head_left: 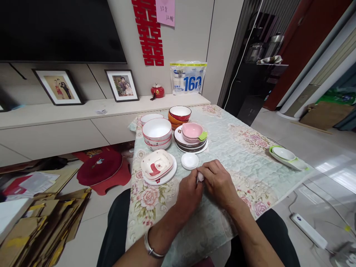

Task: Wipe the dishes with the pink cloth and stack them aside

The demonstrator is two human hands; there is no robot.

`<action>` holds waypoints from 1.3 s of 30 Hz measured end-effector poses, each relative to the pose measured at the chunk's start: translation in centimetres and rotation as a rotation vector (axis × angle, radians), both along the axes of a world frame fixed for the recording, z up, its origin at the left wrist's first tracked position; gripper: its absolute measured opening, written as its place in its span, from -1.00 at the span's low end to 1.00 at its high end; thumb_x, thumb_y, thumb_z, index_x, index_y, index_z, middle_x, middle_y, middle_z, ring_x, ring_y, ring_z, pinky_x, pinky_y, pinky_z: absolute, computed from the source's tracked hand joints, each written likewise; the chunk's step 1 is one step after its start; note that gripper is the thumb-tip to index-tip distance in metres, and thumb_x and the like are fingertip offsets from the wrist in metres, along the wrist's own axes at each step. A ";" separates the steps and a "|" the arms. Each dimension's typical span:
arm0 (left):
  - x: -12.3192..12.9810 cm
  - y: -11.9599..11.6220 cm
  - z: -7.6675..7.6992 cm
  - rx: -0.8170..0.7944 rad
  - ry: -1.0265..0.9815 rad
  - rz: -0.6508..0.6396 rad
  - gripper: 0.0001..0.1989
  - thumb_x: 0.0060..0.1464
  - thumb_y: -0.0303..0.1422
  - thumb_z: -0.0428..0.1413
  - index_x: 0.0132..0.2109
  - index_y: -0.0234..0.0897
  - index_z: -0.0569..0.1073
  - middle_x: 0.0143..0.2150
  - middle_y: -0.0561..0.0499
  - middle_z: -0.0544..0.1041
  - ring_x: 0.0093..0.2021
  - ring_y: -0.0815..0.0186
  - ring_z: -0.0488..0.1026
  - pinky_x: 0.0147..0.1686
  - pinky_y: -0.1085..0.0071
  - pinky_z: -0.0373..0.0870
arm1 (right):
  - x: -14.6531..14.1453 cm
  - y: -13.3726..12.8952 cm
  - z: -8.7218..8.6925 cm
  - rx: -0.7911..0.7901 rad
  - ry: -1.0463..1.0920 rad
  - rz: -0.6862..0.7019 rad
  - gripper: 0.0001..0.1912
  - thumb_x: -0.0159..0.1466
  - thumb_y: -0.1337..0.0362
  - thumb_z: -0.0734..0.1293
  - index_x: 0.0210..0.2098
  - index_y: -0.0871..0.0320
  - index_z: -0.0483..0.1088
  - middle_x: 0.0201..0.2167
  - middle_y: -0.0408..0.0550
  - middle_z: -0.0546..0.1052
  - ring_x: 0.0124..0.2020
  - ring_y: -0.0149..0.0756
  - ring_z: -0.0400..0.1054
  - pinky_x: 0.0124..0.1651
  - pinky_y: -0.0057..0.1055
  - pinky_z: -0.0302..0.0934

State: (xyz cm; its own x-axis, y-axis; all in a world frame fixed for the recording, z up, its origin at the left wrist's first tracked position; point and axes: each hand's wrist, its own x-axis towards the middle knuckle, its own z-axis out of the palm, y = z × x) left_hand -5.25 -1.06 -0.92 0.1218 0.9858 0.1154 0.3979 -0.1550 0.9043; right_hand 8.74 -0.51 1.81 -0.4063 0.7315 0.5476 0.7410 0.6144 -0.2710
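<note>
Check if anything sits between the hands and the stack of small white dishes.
Nothing visible does. The stack of small white dishes sits just beyond the left hand and right hand, with no separate object between, only floral tablecloth. Both hands are occupied, though: a small pale object, mostly hidden, shows between them.

Facing a pale panelled wall [191, 40] along the far side — bearing a black television [55, 29] at far left, with red paper cutouts [150, 37] farther right. Showing a long, low cabinet [47, 142] beneath, in a similar pale tone. Having a red stool [100, 168] at left, on a pale tiled floor [89, 222]. Leading at far right past a black unit [256, 87] to a red-brown door [302, 44] — and catching bright, glossy reflections [345, 181] at right.
</note>
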 end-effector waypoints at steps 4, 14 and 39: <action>-0.3 0.2 -0.2 0.003 0.051 -0.021 -0.89 0.06 -0.44 -0.01 -0.34 -0.20 0.41 -0.46 -0.02 0.52 -0.45 0.18 0.43 -0.39 0.35 0.20 | -0.5 0.0 -0.1 0.066 0.023 0.082 -0.70 0.33 0.48 0.17 -0.07 0.20 0.47 -0.21 0.09 0.52 -0.17 -0.11 0.29 -0.11 -0.20 0.28; -0.1 -0.1 0.7 -0.081 -0.085 0.094 -0.77 0.23 -0.22 -0.08 -0.22 -0.23 0.39 -0.63 0.12 0.40 -0.57 0.24 0.44 -0.45 0.40 0.25 | 0.1 0.8 -1.2 -0.334 0.306 -0.164 -0.79 0.27 0.40 0.25 -0.19 0.17 0.52 -0.34 -0.03 0.57 -0.32 -0.21 0.44 -0.26 -0.36 0.29; 0.0 0.0 0.2 0.124 0.031 0.034 -0.85 0.22 -0.36 -0.09 -0.21 -0.24 0.36 -0.30 -0.02 0.45 -0.29 0.24 0.39 -0.27 0.35 0.26 | 0.3 1.0 -1.7 -0.236 0.401 -0.180 -0.77 0.22 0.42 0.26 -0.23 0.15 0.54 -0.33 -0.05 0.60 -0.30 -0.21 0.46 -0.22 -0.34 0.29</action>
